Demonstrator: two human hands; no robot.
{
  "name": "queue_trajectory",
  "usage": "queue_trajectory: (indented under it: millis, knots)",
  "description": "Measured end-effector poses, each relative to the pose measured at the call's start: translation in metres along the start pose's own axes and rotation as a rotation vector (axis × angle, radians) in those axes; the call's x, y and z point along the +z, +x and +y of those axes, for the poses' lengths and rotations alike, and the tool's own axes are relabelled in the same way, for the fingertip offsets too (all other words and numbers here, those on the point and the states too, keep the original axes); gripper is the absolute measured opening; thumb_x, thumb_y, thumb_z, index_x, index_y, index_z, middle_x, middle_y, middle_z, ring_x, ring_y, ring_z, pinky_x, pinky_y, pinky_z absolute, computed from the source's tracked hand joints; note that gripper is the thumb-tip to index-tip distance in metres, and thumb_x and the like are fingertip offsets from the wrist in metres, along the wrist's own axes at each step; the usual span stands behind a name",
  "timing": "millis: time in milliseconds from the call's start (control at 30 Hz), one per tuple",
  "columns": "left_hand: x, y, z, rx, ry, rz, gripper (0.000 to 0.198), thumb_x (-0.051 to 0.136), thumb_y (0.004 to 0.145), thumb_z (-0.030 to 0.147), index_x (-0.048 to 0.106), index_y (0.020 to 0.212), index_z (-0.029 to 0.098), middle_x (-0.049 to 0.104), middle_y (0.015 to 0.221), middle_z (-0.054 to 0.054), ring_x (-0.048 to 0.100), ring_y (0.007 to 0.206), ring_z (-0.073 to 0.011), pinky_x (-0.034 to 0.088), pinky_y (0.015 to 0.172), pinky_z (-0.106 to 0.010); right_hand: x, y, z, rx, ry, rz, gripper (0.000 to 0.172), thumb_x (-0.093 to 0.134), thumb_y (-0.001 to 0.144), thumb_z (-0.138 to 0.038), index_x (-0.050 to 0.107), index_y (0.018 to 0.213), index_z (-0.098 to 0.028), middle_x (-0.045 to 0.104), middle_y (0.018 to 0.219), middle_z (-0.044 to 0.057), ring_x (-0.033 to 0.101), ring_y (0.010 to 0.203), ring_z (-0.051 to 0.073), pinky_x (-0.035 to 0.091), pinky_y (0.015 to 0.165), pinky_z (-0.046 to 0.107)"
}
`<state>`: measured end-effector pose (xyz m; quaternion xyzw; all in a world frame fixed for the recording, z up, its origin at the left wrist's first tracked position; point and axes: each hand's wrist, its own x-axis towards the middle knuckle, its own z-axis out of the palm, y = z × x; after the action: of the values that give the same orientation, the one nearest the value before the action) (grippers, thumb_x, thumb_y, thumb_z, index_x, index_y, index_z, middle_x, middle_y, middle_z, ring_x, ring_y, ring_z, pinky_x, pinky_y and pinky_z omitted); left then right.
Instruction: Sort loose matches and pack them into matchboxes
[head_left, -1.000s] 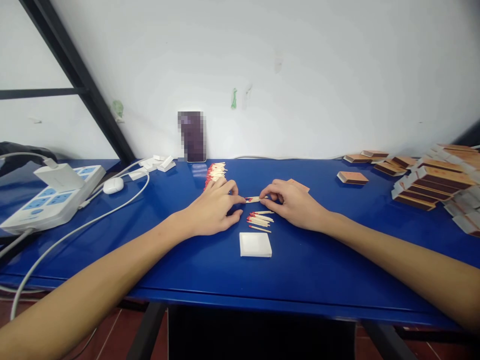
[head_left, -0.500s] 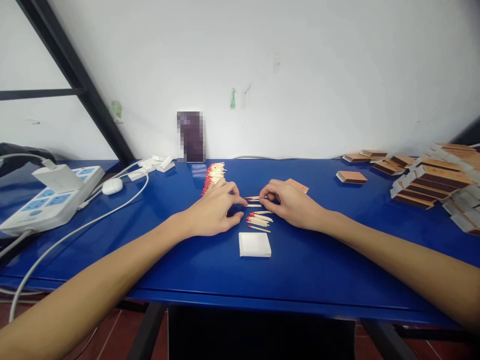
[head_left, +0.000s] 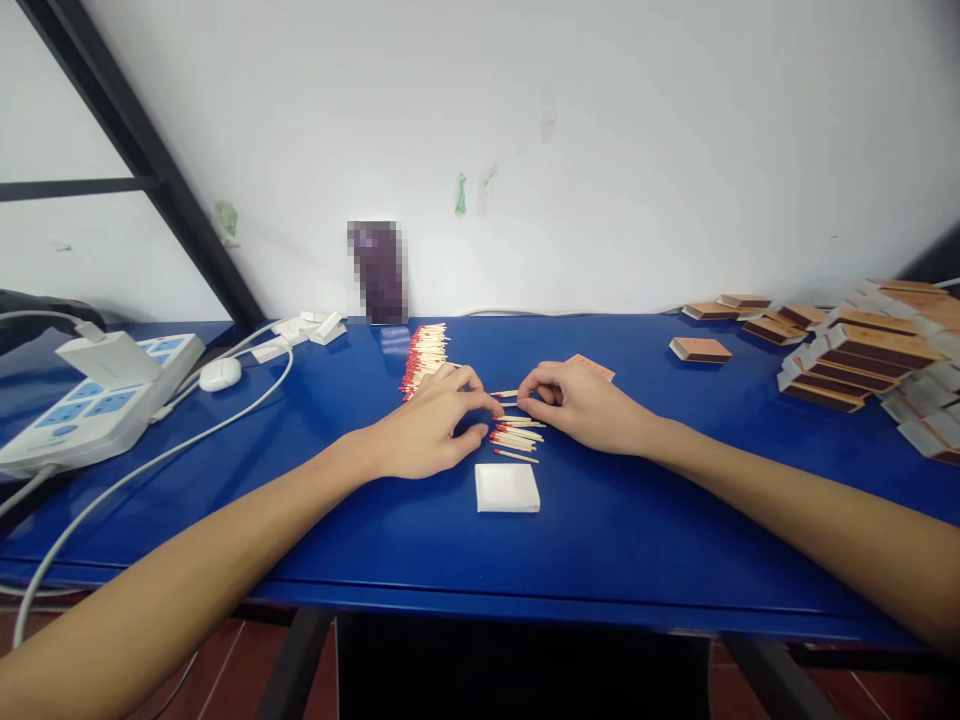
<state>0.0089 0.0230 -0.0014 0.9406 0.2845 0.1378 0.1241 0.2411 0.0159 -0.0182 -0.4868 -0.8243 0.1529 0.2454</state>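
1. The glossy blue surface stands against a white wall with green scraps stuck to it; reddish floor tiles show below.
2. Loose matches lie mid-surface between the hands, just beyond a white matchbox tray.
3. The left hand has thumb and forefinger spread, the forefinger's tip beside the matches.
4. The right hand curls at the stick ends; whether it pinches one I cannot tell.
5. A match heap lies behind the left hand.
6. Matchboxes pile up at far right; a power strip sits at far left.
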Motion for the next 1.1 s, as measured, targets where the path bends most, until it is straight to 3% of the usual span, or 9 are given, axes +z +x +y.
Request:
queue_trajectory:
  millis: [200, 433, 833, 967, 1100]
  knots:
    - [0.002, 0.000, -0.005, -0.026, 0.108, 0.061, 0.036, 0.040, 0.095, 0.025, 0.054, 0.128, 0.020, 0.050, 0.109, -0.008, 0.045, 0.106, -0.0240, 0.039, 0.097, -0.044, -0.002, -0.005, -0.010, 0.062, 0.066, -0.054, 0.021, 0.055, 0.084, -0.035, 0.065, 0.075, -0.019, 0.044, 0.061, -0.004, 0.038, 0.056, 0.012, 0.031, 0.055, 0.028]
    - [0.006, 0.000, -0.009, -0.021, 0.277, 0.040, 0.043, 0.036, 0.097, 0.029, 0.054, 0.135, 0.020, 0.048, 0.108, -0.010, 0.044, 0.103, -0.0265, 0.036, 0.095, -0.047, 0.001, 0.000, 0.000, -0.022, -0.153, 0.115, 0.014, 0.053, 0.087, -0.026, 0.065, 0.084, -0.019, 0.048, 0.065, -0.002, 0.045, 0.061, 0.013, 0.035, 0.066, 0.029]
    - [0.006, 0.001, -0.010, -0.042, 0.334, 0.027, 0.042, 0.036, 0.097, 0.031, 0.056, 0.133, 0.021, 0.048, 0.110, -0.010, 0.044, 0.105, -0.0268, 0.036, 0.094, -0.047, 0.003, 0.003, 0.003, -0.010, -0.133, 0.064, 0.017, 0.054, 0.086, -0.024, 0.068, 0.080, -0.019, 0.048, 0.063, -0.003, 0.045, 0.057, 0.012, 0.036, 0.068, 0.030]
    - [-0.010, -0.001, -0.017, -0.002, 0.415, 0.092, 0.042, 0.038, 0.097, 0.033, 0.054, 0.135, 0.022, 0.049, 0.114, -0.011, 0.044, 0.104, -0.0265, 0.038, 0.090, -0.045, -0.003, -0.001, -0.006, 0.055, -0.021, -0.008, 0.019, 0.056, 0.084, -0.031, 0.068, 0.075, -0.019, 0.042, 0.058, -0.005, 0.038, 0.052, 0.011, 0.034, 0.060, 0.029]
    - [-0.042, -0.008, -0.027, 0.032, 0.570, 0.076, 0.025, 0.053, 0.087, 0.034, 0.070, 0.097, 0.019, 0.055, 0.098, -0.011, 0.045, 0.097, -0.0275, 0.038, 0.083, -0.041, -0.007, -0.004, -0.014, 0.098, 0.040, -0.029, 0.023, 0.054, 0.086, -0.036, 0.068, 0.076, -0.020, 0.037, 0.054, -0.006, 0.035, 0.050, 0.011, 0.029, 0.054, 0.028]
